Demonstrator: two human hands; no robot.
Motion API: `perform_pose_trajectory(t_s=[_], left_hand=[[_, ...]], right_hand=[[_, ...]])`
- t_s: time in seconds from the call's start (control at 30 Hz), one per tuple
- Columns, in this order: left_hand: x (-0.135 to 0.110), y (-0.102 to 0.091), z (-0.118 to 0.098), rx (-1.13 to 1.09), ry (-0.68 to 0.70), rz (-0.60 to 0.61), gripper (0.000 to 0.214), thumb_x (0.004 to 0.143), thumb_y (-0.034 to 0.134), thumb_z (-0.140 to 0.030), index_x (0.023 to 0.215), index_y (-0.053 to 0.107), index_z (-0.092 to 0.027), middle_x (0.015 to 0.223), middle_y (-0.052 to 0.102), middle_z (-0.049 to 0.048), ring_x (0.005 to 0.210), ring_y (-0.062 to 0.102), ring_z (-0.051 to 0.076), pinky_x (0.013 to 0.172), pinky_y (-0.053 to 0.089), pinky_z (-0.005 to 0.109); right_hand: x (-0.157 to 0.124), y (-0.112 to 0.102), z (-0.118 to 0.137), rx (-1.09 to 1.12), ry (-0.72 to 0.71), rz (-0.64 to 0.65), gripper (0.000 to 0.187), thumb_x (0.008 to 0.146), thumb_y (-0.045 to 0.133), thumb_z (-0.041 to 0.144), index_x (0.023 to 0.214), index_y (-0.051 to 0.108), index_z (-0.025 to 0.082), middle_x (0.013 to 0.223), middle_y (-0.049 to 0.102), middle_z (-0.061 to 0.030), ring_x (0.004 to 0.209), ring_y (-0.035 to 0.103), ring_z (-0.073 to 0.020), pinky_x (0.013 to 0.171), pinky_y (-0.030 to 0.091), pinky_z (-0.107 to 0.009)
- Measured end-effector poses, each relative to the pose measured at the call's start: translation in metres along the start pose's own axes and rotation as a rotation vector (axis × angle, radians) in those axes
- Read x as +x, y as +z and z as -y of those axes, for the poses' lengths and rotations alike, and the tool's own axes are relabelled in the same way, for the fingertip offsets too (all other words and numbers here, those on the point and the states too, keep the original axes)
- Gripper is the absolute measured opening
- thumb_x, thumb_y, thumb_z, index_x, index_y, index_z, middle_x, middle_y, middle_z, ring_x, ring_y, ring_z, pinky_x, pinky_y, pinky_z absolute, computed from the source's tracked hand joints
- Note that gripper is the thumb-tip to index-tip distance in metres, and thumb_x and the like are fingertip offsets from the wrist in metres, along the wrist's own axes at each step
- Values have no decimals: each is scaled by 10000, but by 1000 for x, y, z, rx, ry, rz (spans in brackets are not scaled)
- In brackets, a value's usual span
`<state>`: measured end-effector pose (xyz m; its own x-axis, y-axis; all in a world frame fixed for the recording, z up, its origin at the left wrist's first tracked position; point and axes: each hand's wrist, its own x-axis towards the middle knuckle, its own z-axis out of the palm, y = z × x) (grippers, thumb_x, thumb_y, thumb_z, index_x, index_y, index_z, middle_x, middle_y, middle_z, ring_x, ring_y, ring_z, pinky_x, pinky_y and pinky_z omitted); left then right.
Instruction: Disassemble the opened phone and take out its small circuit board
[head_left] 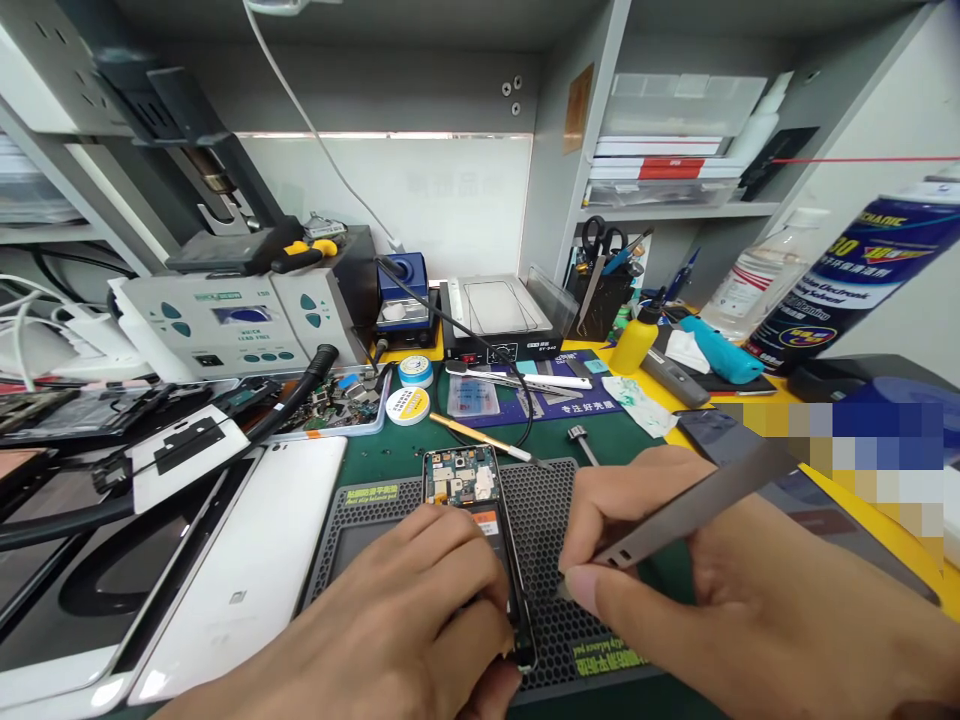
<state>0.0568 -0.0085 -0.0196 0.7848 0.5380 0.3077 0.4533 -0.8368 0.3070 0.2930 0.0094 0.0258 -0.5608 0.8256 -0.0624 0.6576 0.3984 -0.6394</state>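
At six o'clock in the view, an opened phone [461, 478] lies on a grey mat [546, 515], and the left hand [420, 605] curls narrowly over its lower part, though I cannot tell whether it grips. At three o'clock from the phone, the right hand [712, 590] pinches a flat grey tool [694, 505]; a white tablet [244, 565] lies at nine.

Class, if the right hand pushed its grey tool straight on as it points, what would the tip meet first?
Probably the dark mat, before the phone; the gap under the grey tool in the right hand is hard to judge.
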Motion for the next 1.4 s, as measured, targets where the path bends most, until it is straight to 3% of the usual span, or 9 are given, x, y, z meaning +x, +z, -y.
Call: perform_pose_trajectory(t_s=[0.23, 0.27, 0.33, 0.37, 0.6, 0.9, 1.07, 1.2, 1.4], left_hand=[[-4, 11, 2, 2, -63, -79, 196, 883, 523, -61, 765, 636, -169, 821, 615, 62, 810, 550, 207, 766, 524, 369], [-4, 11, 2, -16, -15, -95, 204, 881, 522, -79, 730, 619, -175, 780, 595, 55, 770, 526, 197, 716, 509, 348], [-4, 10, 2, -1, -92, -105, 205, 873, 512, -38, 764, 635, -159, 814, 609, 69, 797, 536, 209, 707, 503, 354], [-3, 9, 2, -6, -67, -115, 203, 873, 515, -41, 754, 630, -159, 804, 606, 66, 778, 527, 203, 686, 492, 346], [-3, 8, -1, 9, -45, -110, 191, 884, 545, -49, 753, 637, -153, 807, 608, 62, 785, 527, 201, 701, 499, 352], [-4, 9, -1, -11, -39, -104, 195, 896, 549, -37, 767, 610, -169, 832, 582, 22, 832, 530, 177, 845, 512, 360], [-4, 9, 0, -74, -77, -80, 202, 902, 515, 0, 867, 593, -183, 886, 583, 0, 874, 542, 142, 848, 486, 301], [-6, 9, -1, -99, -111, -40, 197, 912, 542, -2, 864, 552, -193, 936, 567, -22, 917, 518, 129, 957, 435, 331], [-10, 12, 1, -17, -55, -40, 143, 915, 600, -45, 890, 576, -184, 920, 555, 0, 899, 501, 162, 901, 446, 362]], right_hand=[[4, -4, 4, 11, -1, 79, 137, 821, 550, 121, 770, 546, 248, 715, 648, 50, 649, 594, -135, 516, 428, -210], [4, -4, 4, 7, 6, 88, 135, 821, 547, 122, 769, 543, 247, 713, 643, 49, 647, 587, -135, 518, 426, -212], [4, -2, 3, 7, 6, 91, 133, 832, 540, 131, 776, 537, 251, 727, 643, 48, 668, 589, -140, 523, 422, -213], [4, -1, 2, 10, 1, 82, 132, 842, 536, 136, 783, 535, 255, 739, 646, 48, 685, 594, -143, 528, 424, -214], [6, 3, -3, 23, -48, 43, 134, 861, 547, 152, 800, 532, 271, 729, 652, 68, 663, 603, -135, 553, 445, -218], [7, 1, -1, -7, -83, 50, 150, 831, 545, 125, 798, 537, 271, 734, 664, 69, 682, 604, -139, 492, 415, -199], [7, 1, -1, 17, -96, 45, 161, 817, 555, 110, 784, 534, 266, 709, 645, 73, 646, 589, -127, 474, 412, -187], [5, 1, -1, 28, -106, 7, 158, 822, 569, 108, 771, 556, 258, 712, 660, 76, 651, 627, -114, 487, 425, -179], [5, 1, 0, 22, -114, 51, 147, 828, 576, 112, 780, 570, 251, 713, 660, 69, 645, 640, -113, 485, 427, -180]])
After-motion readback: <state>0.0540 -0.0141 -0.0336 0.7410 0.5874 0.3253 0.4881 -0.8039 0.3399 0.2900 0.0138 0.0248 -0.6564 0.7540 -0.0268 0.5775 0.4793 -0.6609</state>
